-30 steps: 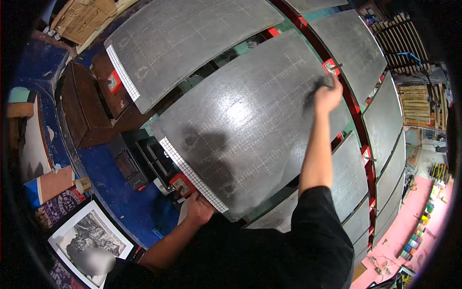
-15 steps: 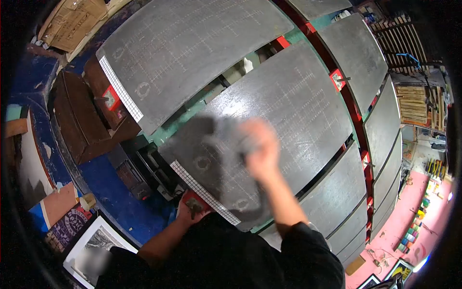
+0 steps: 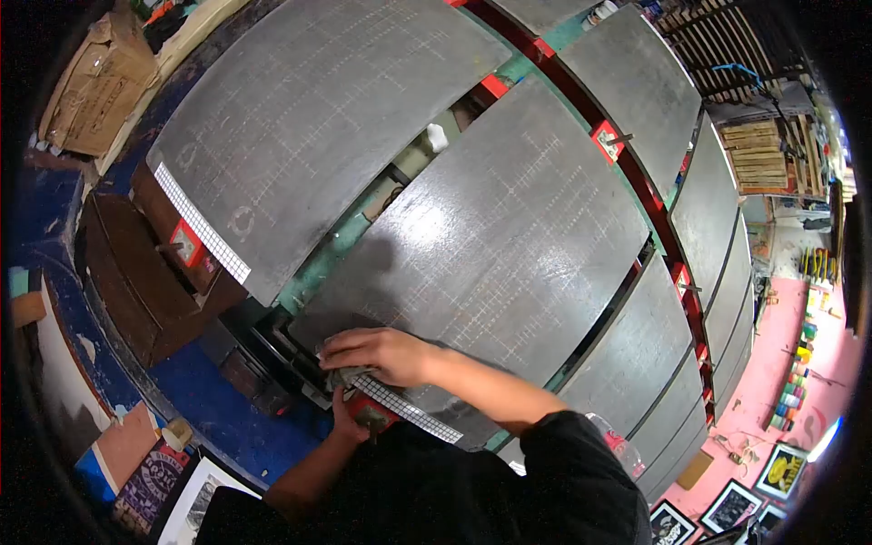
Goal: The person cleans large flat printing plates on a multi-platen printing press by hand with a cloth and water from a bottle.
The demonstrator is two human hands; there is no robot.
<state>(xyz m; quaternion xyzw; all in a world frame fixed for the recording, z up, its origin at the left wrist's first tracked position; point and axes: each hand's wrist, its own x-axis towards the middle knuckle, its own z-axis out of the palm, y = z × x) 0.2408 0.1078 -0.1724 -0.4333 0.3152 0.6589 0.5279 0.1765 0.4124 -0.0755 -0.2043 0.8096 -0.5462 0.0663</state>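
My right hand (image 3: 386,354) is closed over a crumpled grey rag (image 3: 350,374), pressing it at the near left corner of a dark grey flat board (image 3: 509,245). Faint dotted grid marks cover the board's glossy surface. Along its near edge runs a white strip with a black grid (image 3: 409,411). Just below the rag, my left hand (image 3: 345,422) grips the side of a red bracket (image 3: 372,415) at this edge, most of its fingers hidden. The two hands are close together.
A second grey board (image 3: 318,118) lies beyond a gap, with its own red bracket (image 3: 188,243). More boards (image 3: 627,318) stand to the right along a dark red rail (image 3: 649,191). A cardboard box (image 3: 100,82) sits at upper left; a clear bottle (image 3: 622,445) is near my right elbow.
My right hand has swept from the middle of the board down and left to its near corner, rag in hand. My left hand stays by the red bracket. The view has shifted slightly.
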